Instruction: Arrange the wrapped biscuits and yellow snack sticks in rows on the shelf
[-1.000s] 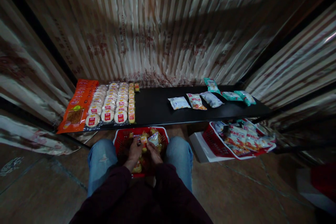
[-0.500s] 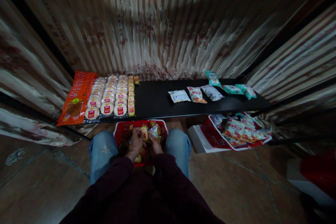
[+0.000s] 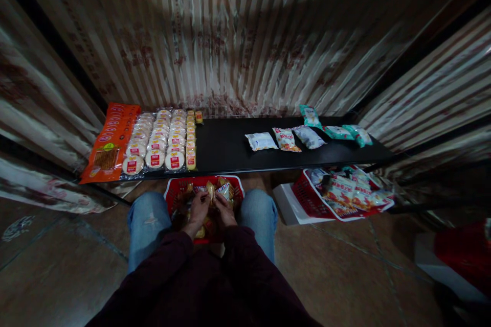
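Note:
Between my knees, over a red basket [image 3: 238, 182], both hands hold a small yellow wrapped snack [image 3: 210, 190]. My left hand [image 3: 199, 209] pinches it from the left side. My right hand [image 3: 225, 209] is closed on its right side, fingertips near the lower wrapper. More yellow packets [image 3: 200, 232] lie in the basket under and around the hands, along with a clear striped packet [image 3: 224, 190]. On the shelf, a column of similar small yellow snacks [image 3: 191, 149] runs front to back beside rows of round white wrapped crackers [image 3: 155, 158].
An orange snack bag [image 3: 111, 135] lies at the left end of the black shelf [image 3: 222, 145]. White packets [image 3: 261, 141] and green packets [image 3: 337, 133] lie toward its right. Another red basket [image 3: 310, 199], full of packets, rests on a white box [image 3: 286, 207] at right.
The yellow snack has been turned in my fingers, so its wrapper end now points up. The view has shifted slightly; the shelf items stay in place.

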### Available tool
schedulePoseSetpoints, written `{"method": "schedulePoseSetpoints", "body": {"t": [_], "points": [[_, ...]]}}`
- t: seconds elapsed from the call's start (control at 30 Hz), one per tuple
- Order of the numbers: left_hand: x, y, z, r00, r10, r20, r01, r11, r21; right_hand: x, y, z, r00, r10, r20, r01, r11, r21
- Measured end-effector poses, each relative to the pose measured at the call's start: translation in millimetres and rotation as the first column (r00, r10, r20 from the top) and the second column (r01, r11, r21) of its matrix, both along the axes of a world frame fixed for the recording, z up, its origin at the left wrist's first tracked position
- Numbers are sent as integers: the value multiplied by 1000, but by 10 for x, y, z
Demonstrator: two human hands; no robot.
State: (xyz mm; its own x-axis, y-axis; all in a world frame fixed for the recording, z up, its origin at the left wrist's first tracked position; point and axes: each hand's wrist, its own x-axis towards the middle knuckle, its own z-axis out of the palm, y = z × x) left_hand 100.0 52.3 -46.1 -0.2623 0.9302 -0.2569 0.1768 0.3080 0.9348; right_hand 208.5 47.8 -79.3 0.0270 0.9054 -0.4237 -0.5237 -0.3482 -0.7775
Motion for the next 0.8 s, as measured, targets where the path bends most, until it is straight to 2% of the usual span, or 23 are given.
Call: {"method": "schedulePoseSetpoints", "body": {"t": [0.17, 0.5, 0.7, 0.8], "points": [[-12, -7, -28, 1000, 18, 17, -18, 1000, -9, 5, -14, -21, 999, 1, 49, -3, 999, 44], [29, -37, 7, 998, 44, 39, -43, 999, -25, 33, -39, 49, 994, 1, 114, -12, 995, 98], [15, -11, 54, 996, 81, 44, -78, 995, -59, 20, -30, 11, 997, -10, 78, 4, 997, 81], [6, 5, 64, 985, 134, 105, -124, 988, -95, 8, -24, -2, 999, -48, 27, 46, 997, 56]]}}
